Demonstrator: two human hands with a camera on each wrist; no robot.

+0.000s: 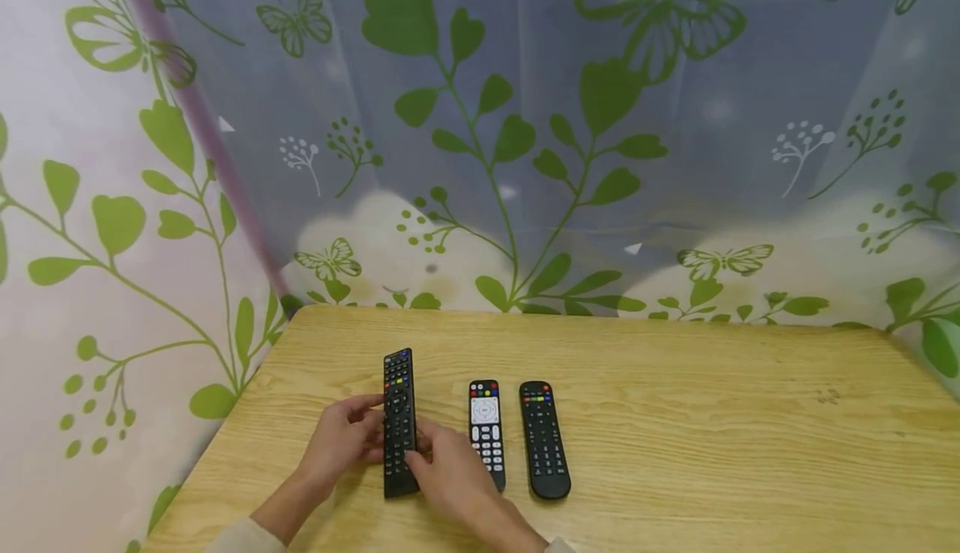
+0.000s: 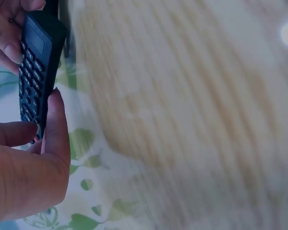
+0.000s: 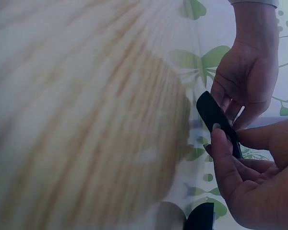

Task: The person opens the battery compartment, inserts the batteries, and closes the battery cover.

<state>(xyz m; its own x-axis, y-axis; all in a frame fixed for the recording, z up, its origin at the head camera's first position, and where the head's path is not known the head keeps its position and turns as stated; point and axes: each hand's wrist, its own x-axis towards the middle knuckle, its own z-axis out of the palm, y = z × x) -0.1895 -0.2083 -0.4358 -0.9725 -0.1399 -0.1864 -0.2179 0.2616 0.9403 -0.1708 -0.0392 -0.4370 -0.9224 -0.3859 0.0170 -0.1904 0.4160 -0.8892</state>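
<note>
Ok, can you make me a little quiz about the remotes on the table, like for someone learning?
1. How many remotes are on the wooden table?
2. True or false: both hands hold the long black remote.
3. Which remote has a white panel: A left, B middle, C right?

Key: 1. Three. 2. True: left hand and right hand grip it. 3. B, the middle remote; the right remote is all black.

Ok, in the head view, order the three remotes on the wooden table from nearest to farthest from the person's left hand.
1. Long black remote with dark buttons: gripped by the left hand and the right hand.
2. Short black remote with the white keypad: middle of the row.
3. Rounded all-black remote: far right end.
</note>
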